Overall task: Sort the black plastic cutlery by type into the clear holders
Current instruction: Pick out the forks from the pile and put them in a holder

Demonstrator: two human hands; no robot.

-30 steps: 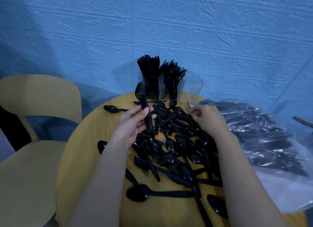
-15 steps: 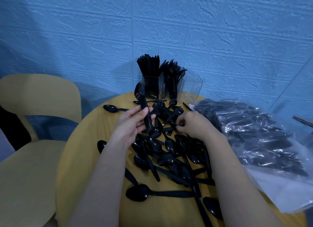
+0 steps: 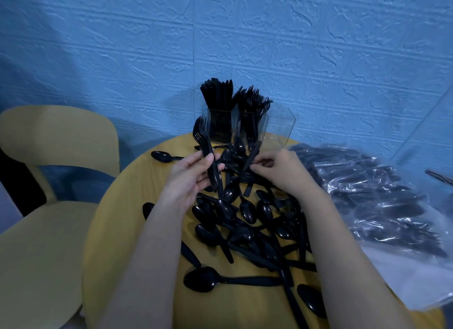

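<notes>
A heap of black plastic cutlery (image 3: 247, 218), mostly spoons, covers the round yellow table (image 3: 127, 230). My left hand (image 3: 188, 179) grips a small bunch of forks (image 3: 206, 152) upright by their handles, tines up. My right hand (image 3: 279, 171) pinches one black piece (image 3: 251, 157) at the far side of the heap; its type is hard to tell. At the table's back stand clear holders: one (image 3: 218, 130) packed with knives, one (image 3: 252, 125) packed with forks, and one (image 3: 279, 130) that looks empty.
A clear plastic bag (image 3: 382, 201) with more black cutlery lies on the table's right side. A yellow chair (image 3: 49, 181) stands to the left. A lone spoon (image 3: 161, 156) lies at the far left of the table. A blue textured wall is behind.
My right hand has moved left across the heap and lifted one black piece from it. My left hand keeps the fork bunch in about the same place.
</notes>
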